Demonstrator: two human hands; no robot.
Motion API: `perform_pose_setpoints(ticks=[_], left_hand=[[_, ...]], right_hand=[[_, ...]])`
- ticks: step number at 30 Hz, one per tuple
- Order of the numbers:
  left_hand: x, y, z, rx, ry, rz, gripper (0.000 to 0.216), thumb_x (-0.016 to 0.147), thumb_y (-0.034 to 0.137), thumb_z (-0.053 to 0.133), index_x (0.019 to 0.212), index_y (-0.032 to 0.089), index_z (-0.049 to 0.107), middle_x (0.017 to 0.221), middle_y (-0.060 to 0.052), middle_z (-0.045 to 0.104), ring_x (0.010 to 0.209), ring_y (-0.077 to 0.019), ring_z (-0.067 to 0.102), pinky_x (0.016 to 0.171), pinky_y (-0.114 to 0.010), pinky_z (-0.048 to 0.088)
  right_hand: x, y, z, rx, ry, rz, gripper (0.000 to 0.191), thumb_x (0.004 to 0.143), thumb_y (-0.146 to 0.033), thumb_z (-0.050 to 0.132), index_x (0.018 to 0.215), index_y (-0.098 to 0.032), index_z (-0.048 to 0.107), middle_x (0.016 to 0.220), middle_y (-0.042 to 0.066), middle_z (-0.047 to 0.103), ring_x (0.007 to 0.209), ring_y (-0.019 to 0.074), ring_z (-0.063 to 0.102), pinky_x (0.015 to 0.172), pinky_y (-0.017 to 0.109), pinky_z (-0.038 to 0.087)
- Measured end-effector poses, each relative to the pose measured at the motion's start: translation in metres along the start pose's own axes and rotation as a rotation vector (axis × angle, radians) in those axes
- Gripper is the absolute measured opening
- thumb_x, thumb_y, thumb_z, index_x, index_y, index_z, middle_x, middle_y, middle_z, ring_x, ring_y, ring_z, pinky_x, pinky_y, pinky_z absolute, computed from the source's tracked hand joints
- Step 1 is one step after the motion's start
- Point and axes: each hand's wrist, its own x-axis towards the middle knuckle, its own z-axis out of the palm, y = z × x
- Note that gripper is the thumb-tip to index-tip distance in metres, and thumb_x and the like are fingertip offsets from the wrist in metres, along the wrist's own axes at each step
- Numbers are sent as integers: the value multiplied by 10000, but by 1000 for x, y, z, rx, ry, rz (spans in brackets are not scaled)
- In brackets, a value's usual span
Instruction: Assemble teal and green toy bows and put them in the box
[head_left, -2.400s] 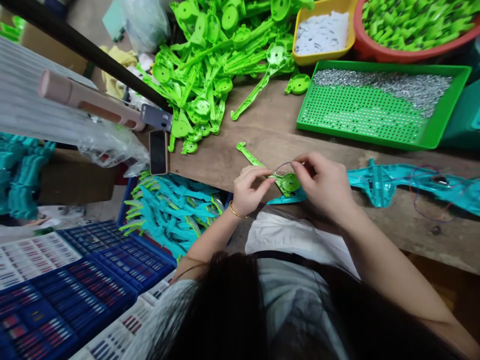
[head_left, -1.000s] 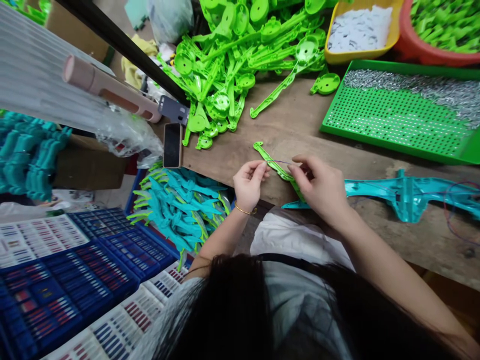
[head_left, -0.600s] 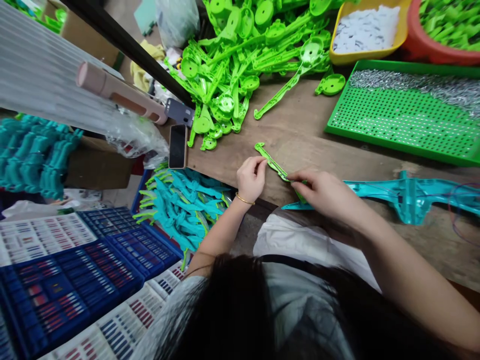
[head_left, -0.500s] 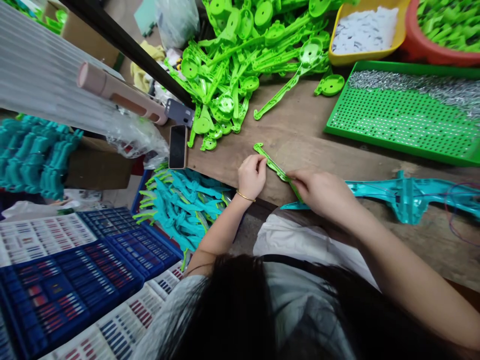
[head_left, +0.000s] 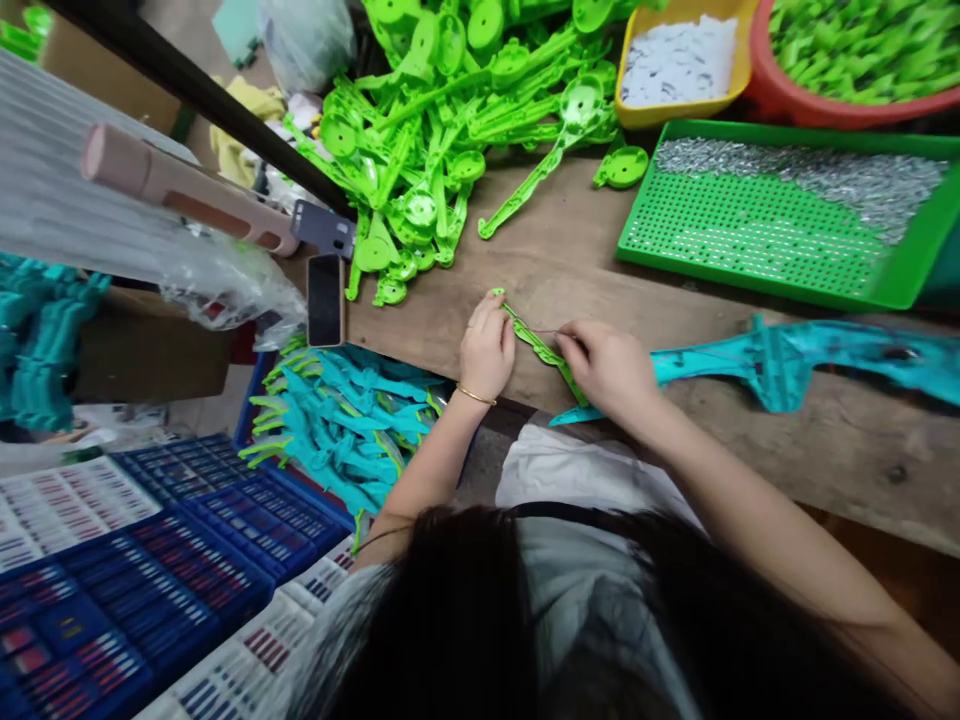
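Note:
A narrow bright-green plastic arm [head_left: 534, 343] lies slanted at the table's near edge. My left hand [head_left: 487, 350] has its fingers closed on the arm's far end. My right hand [head_left: 611, 372] pinches a thin dark cord [head_left: 546, 331], drawn out sideways from the green arm. The lower end of the arm runs down beside my right fingers, toward a pointed teal tip. A long teal plastic body [head_left: 780, 362] lies on the table to the right, partly hidden behind my right hand; whether it joins the green arm I cannot tell.
Green plastic arms [head_left: 427, 130] are heaped at the back. A green perforated tray [head_left: 750, 235] holds metal pieces; a yellow bin [head_left: 626, 100] and a red tub [head_left: 772, 85] stand behind it. A phone [head_left: 325, 300] lies at the left edge, above a crate of teal parts [head_left: 352, 410].
My right hand has come slightly away from the green arm, and the cord now shows stretched between them. My left fingers have shifted up to its far end. The camera view has turned somewhat.

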Motion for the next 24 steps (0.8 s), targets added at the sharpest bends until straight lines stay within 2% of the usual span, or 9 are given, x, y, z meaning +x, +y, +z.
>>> perform_pose_setpoints(ticks=[4,7,12,16,21,24], left_hand=[[-2,0,2,13,23,4,180,956,248,418,915,175,577,1230,-143,640,1275,-222,536,1069,-421,442],[-1,-1,2,6,33,7,167,953,254,432,904,182,574,1229,-140,642,1268,-224,543,1061,-418,449],[-1,1,2,-14,46,-15,167,956,276,439,894,183,563,1231,-141,639,1267,-224,543,1067,-415,443],[0,3,0,32,23,-3,159,961,254,425,905,177,552,1230,-147,637,1272,-220,540,1068,-406,445],[0,2,-2,110,3,25,137,959,231,423,910,185,542,1239,-132,640,1264,-207,550,1056,-388,466],[-1,1,0,127,-3,40,144,959,240,422,901,188,542,1238,-133,643,1255,-213,559,1039,-395,481]], right_hand=[[-10,-6,8,-117,28,-33,364,981,-363,328,1020,-205,653,974,78,696,818,195,641,593,288,324],[-21,-5,2,-200,11,-69,406,994,-374,286,1002,-206,656,918,74,690,798,194,645,576,297,302],[-26,9,-25,-180,3,32,319,967,-373,387,1009,-225,667,980,62,721,805,205,651,566,301,291],[-17,13,-42,-109,-38,81,251,928,-364,469,952,-239,686,926,39,742,763,206,646,587,299,293],[0,-11,-46,-77,34,32,276,942,-353,432,967,-204,663,939,62,730,794,207,640,606,300,291],[5,-30,-40,-46,-74,-64,280,952,-329,403,992,-191,644,952,71,721,803,210,646,612,301,308]])
